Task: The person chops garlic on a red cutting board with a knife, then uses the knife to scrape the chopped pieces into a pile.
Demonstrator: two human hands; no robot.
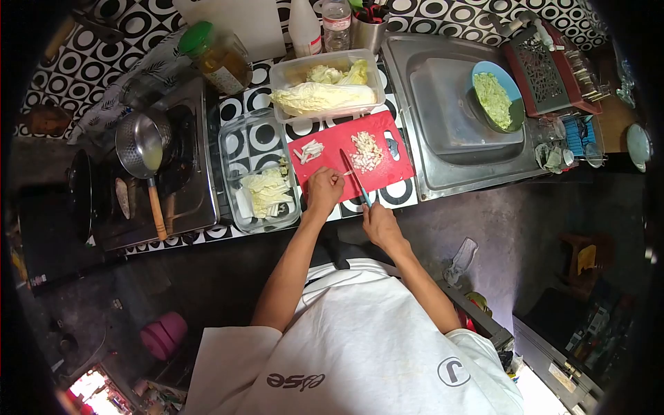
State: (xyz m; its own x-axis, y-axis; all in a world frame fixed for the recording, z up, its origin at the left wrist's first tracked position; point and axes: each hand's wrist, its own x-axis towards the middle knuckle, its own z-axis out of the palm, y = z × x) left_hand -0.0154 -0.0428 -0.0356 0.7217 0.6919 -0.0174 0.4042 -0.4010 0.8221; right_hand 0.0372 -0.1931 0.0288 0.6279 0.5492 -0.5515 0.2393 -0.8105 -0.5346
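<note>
Red cutting board [377, 176] on the black-and-white patterned counter [266, 135] lies under both hands: the right hand [379, 223] has its fingers clenched on a blue-handled knife [354, 176], though the blade tip is hard to make out, while the left hand [324, 190] curls over a small piece there. Chopped cabbage [366, 152] sits just beyond. Farther off stand a glass dish [235, 145], a plastic tub [325, 66] and the steel sink [449, 173].

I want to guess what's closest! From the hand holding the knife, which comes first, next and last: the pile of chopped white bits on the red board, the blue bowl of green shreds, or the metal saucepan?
From the right hand in the head view:
1. Pile of chopped white bits on the red plastic cutting board, just ahead of the hand.
2. Blue bowl of green shreds, in the sink on its right.
3. Metal saucepan, on the stove far left.
</note>
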